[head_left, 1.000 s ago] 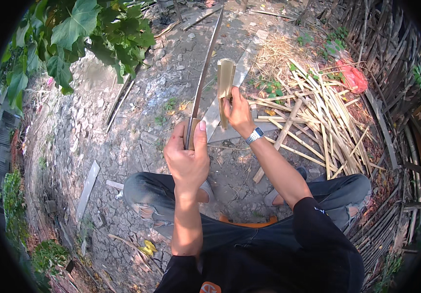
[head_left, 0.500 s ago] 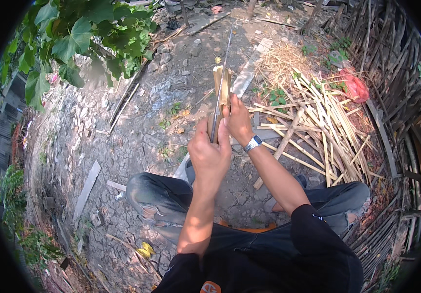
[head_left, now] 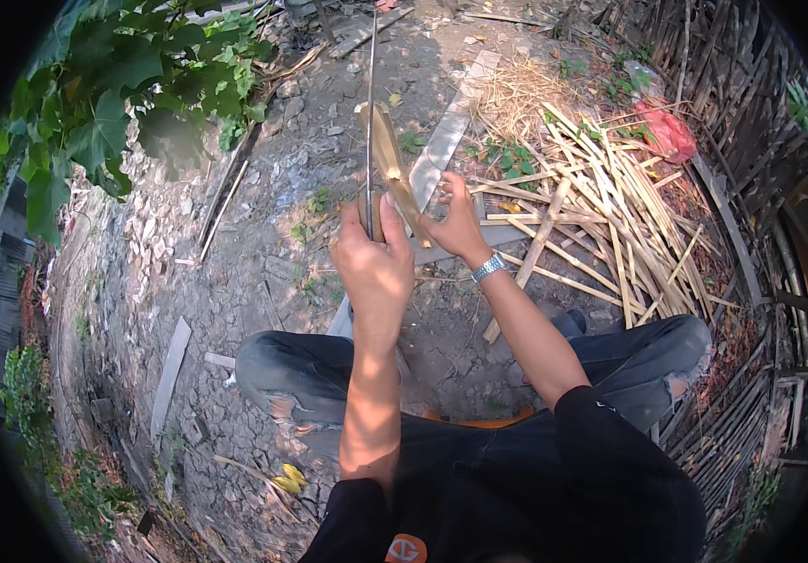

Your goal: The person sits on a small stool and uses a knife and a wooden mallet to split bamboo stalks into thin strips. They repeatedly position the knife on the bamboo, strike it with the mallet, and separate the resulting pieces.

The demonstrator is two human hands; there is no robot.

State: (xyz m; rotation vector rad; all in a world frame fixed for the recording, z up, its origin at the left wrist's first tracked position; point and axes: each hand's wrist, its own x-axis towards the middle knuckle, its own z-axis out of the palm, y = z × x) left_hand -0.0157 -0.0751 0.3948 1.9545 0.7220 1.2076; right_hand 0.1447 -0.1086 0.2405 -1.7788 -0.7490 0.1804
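Observation:
My left hand (head_left: 373, 253) is closed around the handle of a long knife (head_left: 371, 122). Its thin blade is seen almost edge-on and points away from me. Just right of the blade is a split bamboo piece (head_left: 387, 150), hollow side showing, tilted with its near end toward my right hand (head_left: 458, 223). My left thumb lies against or very near the bamboo. The right fingers are apart and half curled, with the thumb beside the bamboo's near end; whether it touches, I cannot tell. A metal watch (head_left: 488, 267) is on my right wrist.
A heap of split bamboo strips (head_left: 610, 216) lies to the right, with pale shavings (head_left: 521, 98) behind it and a red bag (head_left: 668, 131) beyond. A flat board (head_left: 446, 131) lies ahead. Leafy branches (head_left: 104, 103) hang at upper left. A stick fence (head_left: 732, 84) stands at right.
My right hand has loosened from the bamboo, its fingers spreading. The bamboo has swung away from the blade, its near end shifting right. The knife and left hand have moved slightly left.

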